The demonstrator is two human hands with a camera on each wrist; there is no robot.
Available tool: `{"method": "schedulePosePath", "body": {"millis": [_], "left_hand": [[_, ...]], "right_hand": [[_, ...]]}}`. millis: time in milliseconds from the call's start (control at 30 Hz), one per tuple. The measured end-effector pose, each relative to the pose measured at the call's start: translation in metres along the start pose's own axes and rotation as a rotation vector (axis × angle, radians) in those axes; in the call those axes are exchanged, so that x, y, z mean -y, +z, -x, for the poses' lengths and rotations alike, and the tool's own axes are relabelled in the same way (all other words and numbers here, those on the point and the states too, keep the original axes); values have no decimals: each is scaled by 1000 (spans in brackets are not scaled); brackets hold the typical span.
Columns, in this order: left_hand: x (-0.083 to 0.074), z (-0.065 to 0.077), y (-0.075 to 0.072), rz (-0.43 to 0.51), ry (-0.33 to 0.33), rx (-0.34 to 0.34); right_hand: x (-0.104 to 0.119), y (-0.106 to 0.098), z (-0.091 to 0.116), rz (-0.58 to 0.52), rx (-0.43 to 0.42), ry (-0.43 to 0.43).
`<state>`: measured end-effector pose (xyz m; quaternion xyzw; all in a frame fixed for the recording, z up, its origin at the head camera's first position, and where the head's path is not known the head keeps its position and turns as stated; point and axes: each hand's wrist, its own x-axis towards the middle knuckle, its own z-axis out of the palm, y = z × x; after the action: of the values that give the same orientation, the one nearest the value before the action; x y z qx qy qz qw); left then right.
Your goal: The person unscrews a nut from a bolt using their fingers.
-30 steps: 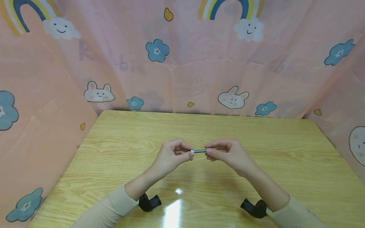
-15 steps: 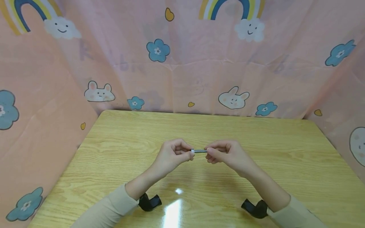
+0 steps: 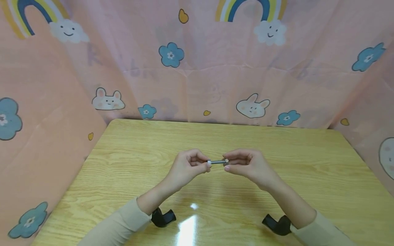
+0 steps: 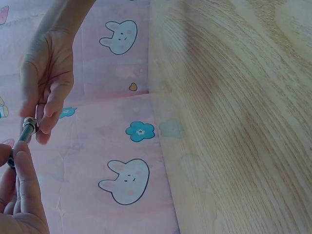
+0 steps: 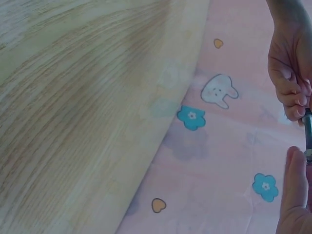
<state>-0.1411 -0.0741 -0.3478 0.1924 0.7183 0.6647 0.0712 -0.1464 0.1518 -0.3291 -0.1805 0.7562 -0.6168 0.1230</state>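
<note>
Above the table, a metal bolt point(image 3: 218, 162) is held level between the two hands. My left hand point(image 3: 191, 166) pinches its head end between thumb and fingers. On the far end of the threaded shank sits a hex nut point(image 3: 226, 162), seen also as a nut point(image 4: 30, 124) in the left wrist view. My right hand point(image 3: 250, 168) has its thumb and fingertips on either side of the nut, with the nut showing between them. In the right wrist view the bolt point(image 5: 308, 131) is at the right edge and partly cut off.
A wood-grain table point(image 3: 147, 143) lies under both hands. A pink patterned cloth point(image 3: 197, 82) hangs behind it and at the sides. Black curved devices point(image 3: 163, 218) are on both wrists, by the beige sleeves. Light reflects off the table near its front.
My right hand's thumb and fingers have spread a little, so the nut at the bolt's end now shows. The left hand keeps its pinch and has hardly moved.
</note>
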Motion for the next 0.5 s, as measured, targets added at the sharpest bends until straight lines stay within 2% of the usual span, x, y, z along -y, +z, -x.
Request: {"method": "schedulePosePath", "body": {"millis": [300,500], "left_hand": [[-3,1,0,15,-1,-5],[-4,1,-1,12,5,-4]], "right_hand": [[4,-2,-5,21,45,53],[2,-3,-5,16,7,-2]]}}
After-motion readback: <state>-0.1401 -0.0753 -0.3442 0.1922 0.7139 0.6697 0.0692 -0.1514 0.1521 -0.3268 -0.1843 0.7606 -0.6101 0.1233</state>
